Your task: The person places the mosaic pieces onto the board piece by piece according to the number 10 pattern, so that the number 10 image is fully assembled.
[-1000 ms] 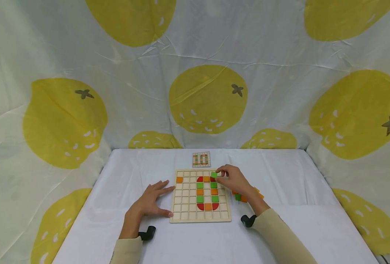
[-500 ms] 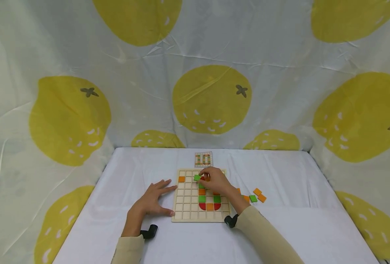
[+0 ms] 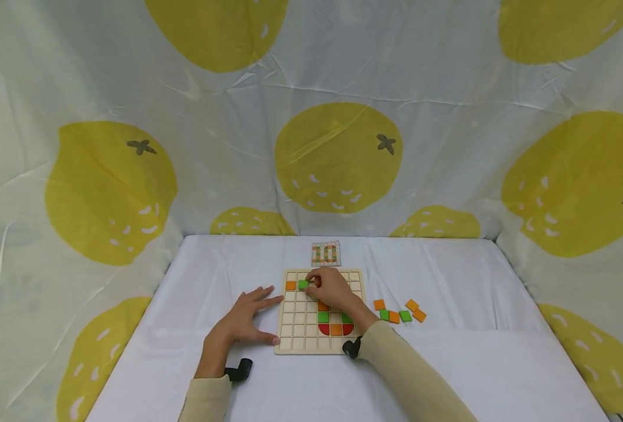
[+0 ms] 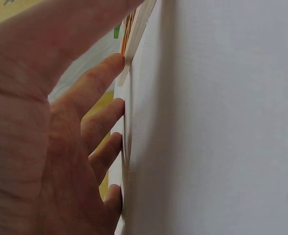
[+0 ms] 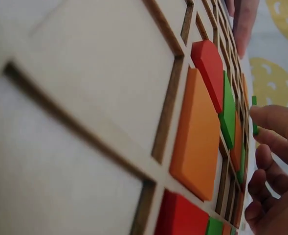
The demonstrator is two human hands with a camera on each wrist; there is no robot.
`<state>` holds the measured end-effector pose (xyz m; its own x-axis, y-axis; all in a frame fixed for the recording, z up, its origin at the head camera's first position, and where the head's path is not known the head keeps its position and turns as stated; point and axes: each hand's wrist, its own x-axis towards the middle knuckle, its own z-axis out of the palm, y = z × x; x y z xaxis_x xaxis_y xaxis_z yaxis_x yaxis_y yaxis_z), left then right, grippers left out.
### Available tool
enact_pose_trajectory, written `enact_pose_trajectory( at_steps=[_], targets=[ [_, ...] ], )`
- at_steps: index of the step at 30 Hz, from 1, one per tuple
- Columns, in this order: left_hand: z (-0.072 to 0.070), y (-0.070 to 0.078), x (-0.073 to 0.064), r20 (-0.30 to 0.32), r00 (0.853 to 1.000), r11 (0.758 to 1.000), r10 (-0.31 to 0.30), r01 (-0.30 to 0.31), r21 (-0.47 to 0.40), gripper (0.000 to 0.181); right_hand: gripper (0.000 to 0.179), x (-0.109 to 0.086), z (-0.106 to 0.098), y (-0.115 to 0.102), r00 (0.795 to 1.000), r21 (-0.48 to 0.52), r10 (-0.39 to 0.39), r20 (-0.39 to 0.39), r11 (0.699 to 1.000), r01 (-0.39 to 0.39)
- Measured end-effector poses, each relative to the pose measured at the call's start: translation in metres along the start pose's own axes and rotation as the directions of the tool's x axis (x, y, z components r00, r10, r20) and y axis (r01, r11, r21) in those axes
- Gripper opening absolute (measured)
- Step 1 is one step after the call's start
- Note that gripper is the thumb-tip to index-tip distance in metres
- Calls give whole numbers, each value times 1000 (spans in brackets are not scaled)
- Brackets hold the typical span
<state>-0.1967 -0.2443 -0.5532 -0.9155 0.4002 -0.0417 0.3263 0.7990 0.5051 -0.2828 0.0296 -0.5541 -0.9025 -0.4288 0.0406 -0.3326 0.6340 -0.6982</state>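
Observation:
A green square tile is pinched between the thumb and forefinger of my right hand, over the upper left of a wooden grid board. Just left of that tile, an orange tile sits in a cell. Red, green and orange pieces form a ring on the board, partly hidden by the right hand and forearm; an orange piece of it looms large in the right wrist view. My left hand is spread, its thumb and forefinger touching the board's left edge.
Several loose orange and green tiles lie on the white cloth right of the board. Behind the board lies a small pattern card. A lemon-print curtain hangs at the back and sides.
My right hand has moved left across the board with the green tile, bringing it beside the orange tile. The loose tiles at the right are uncovered. My left hand stays in place.

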Motion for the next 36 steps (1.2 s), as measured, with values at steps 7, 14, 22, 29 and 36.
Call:
enact_pose_trajectory(
  at_steps=[7,14,22,29,36],
  targets=[
    [1,0,0,-11,1000,1000,2,-2,1,98,22,3,5,-3,1000,-51,0,-13,999,0],
    [1,0,1,-9,1000,1000,-7,8,12,99,23,3,6,-6,1000,-41,16,-8,999,-17],
    [1,-1,1,-2,1000,1000,10,-10,2,99,27,-5,-2,1,1000,53,8,6,999,-8],
    [2,-2,1,-7,1000,1000,21,-21,-1,99,27,-26,-24,15,999,66,-6,-38,998,8],
    [2,-3,0,-18,1000,1000,18,-18,-8,99,23,-55,-53,36,993,33,35,-109,999,-31]
  ],
)
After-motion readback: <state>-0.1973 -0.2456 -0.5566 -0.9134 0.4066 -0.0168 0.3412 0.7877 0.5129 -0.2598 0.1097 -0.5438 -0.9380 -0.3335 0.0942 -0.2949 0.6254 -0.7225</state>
